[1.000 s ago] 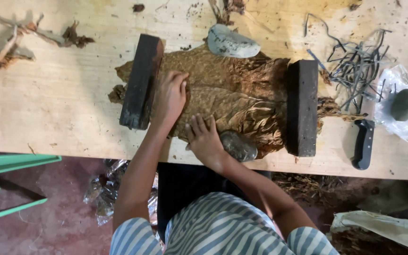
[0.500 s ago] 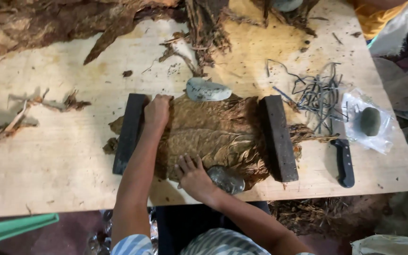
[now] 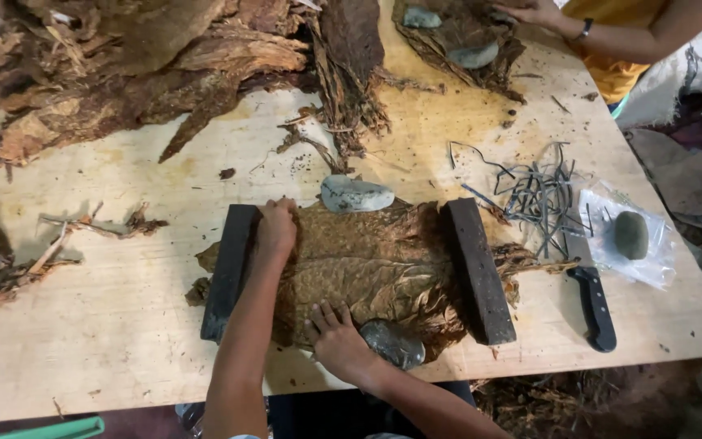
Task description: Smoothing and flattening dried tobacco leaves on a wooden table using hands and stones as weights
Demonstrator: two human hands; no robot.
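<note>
A stack of flat brown dried leaves (image 3: 367,268) lies on the wooden table (image 3: 107,325) between two dark wooden blocks, the left block (image 3: 225,272) and the right block (image 3: 478,271). My left hand (image 3: 276,228) rests at the stack's far left corner, fingers curled against the left block. Spread flat, my right hand (image 3: 336,337) presses the near edge of the leaves, beside a dark stone (image 3: 393,343). A grey stone (image 3: 356,195) weighs down the far edge.
A black-handled knife (image 3: 593,302) lies right of the blocks, near dark leaf stems (image 3: 538,195) and a plastic bag with a green stone (image 3: 631,234). Loose dried leaves (image 3: 123,73) heap along the far side. Another person's hand (image 3: 534,12) works a second leaf stack with stones.
The view has tilted up, showing more of the far table. My left hand slid from the stack's middle to its far left corner. My right hand stays pressed on the near edge.
</note>
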